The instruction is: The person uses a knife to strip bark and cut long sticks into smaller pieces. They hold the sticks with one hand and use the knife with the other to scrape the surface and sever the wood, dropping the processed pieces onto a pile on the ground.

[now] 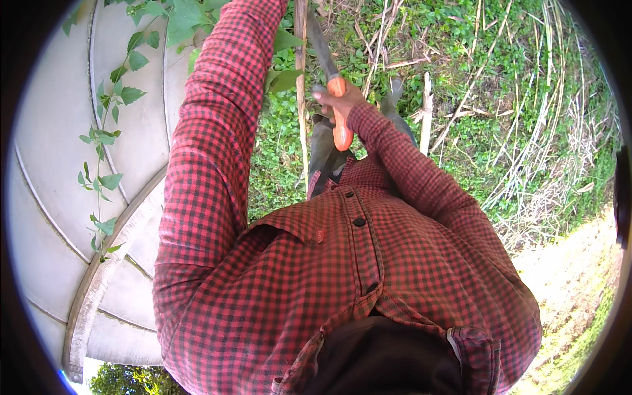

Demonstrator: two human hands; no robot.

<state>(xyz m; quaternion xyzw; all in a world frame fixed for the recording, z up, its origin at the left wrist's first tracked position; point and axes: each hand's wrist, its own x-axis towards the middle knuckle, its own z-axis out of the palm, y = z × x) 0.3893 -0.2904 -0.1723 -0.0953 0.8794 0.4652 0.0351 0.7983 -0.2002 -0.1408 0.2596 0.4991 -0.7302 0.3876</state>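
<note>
Forward, right hand [343, 103] around orange handle [342, 136].

Handle [342, 135]: bright orange. Blade [321, 47]: dull dark grey. Shirt [283, 289]: small red-and-black check, body and sleeves alike; buttons [359, 222] black. Cloth at the collar [385, 359]: plain, near-black. Curved panels [52, 112]: pale grey, crossed by darker seam lines. Trailing vine [105, 138]: mid-green. Ground plants [283, 158]: brighter green. Dry stalks [543, 125]: straw to tan. Long stick [301, 92]: brown.
</note>
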